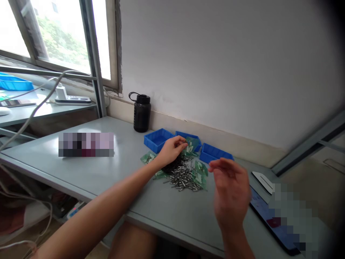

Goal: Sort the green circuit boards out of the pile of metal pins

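Observation:
My left hand reaches over a heap of small metal pins, its thumb and fingers pinched at a small green-tinted plastic bag with pale pieces in it. My right hand is raised at the right of the heap, fingers bent loosely toward the left and nothing visible in them. Another green bag lies at the heap's right side, near my right fingertips. A further green bag rests to the left, partly behind my left forearm. Part of the heap is hidden under my left hand.
Three blue trays stand behind the heap: a left tray, a middle tray partly covered by my hand, and a right tray. A black bottle stands by the wall. A tablet lies at the right.

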A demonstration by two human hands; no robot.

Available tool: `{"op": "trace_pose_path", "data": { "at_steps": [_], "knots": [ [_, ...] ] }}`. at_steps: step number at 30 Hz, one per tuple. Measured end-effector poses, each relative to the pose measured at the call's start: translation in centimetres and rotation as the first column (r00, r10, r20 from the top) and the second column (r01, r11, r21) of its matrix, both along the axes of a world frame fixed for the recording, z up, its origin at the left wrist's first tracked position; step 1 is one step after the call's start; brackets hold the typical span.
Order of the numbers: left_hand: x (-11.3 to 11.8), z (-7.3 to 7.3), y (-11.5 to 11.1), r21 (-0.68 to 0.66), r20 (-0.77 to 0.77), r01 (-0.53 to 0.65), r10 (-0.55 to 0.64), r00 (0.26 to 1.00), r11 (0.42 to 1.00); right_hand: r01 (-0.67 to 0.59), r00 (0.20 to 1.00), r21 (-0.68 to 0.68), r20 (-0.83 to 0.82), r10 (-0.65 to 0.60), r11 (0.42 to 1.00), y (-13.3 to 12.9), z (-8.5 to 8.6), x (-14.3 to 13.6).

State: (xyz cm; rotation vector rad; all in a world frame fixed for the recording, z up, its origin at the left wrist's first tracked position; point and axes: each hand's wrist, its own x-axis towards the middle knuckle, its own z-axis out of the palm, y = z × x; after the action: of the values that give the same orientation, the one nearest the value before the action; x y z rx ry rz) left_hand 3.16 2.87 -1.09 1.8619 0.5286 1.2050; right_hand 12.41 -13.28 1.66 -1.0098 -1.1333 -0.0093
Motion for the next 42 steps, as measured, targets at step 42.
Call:
{"op": "trace_pose_path", "data": {
  "at_steps": [42],
  "knots": [
    [0.5, 0.2, -0.5, 0.044, -0.020, 0.020, -0.020, 1.000, 0.999, 0.097, 0.965, -0.312, 0.261, -0.013, 0.945, -2.8, -2.7, 3.1]
  ]
}}
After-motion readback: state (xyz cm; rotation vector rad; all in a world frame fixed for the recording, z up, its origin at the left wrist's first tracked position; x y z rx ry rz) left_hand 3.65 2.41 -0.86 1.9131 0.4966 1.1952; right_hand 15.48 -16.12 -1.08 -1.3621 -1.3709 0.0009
